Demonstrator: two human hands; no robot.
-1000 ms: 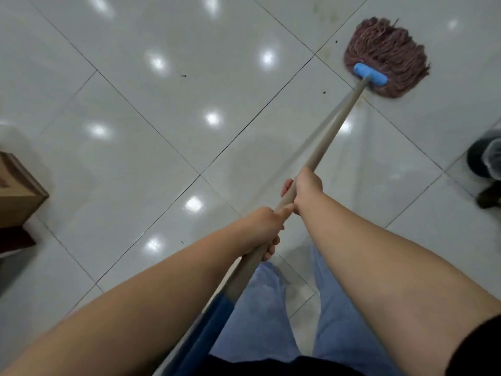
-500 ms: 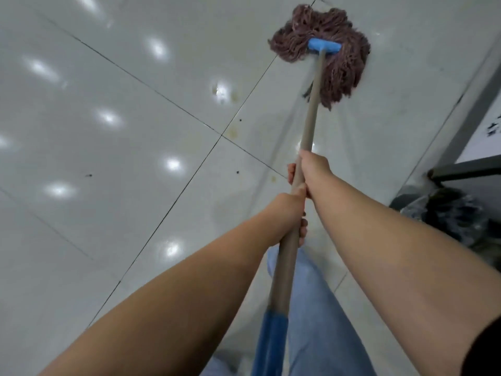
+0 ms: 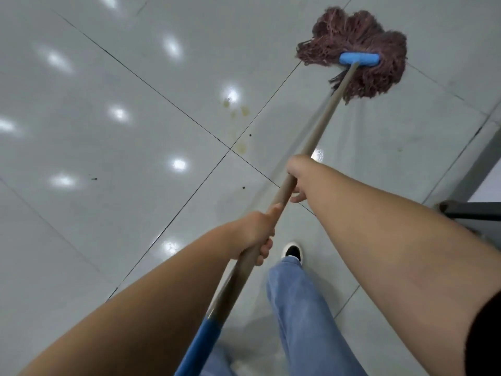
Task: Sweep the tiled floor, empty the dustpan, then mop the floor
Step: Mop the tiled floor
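A string mop with a reddish-brown head (image 3: 360, 42) and a blue clamp (image 3: 359, 59) lies on the glossy pale tiled floor (image 3: 113, 164) at the upper right. Its tan handle (image 3: 320, 131) runs down toward me and ends in a blue grip (image 3: 200, 346). My right hand (image 3: 298, 177) is closed around the handle higher up. My left hand (image 3: 257, 234) grips the handle just below it. Yellowish stains (image 3: 238, 115) and small dark specks mark the tiles left of the handle.
My leg in blue jeans (image 3: 298, 308) and a black-and-white shoe (image 3: 292, 251) stand under the handle. A dark metal frame bar (image 3: 474, 211) and a wall base (image 3: 482, 158) sit at the right edge. Dark grout lines cross the floor.
The mop head has swung from upper centre to the right. The view has shifted, bringing the stained tile joint and my shoe into sight. Both hands keep their hold on the handle.
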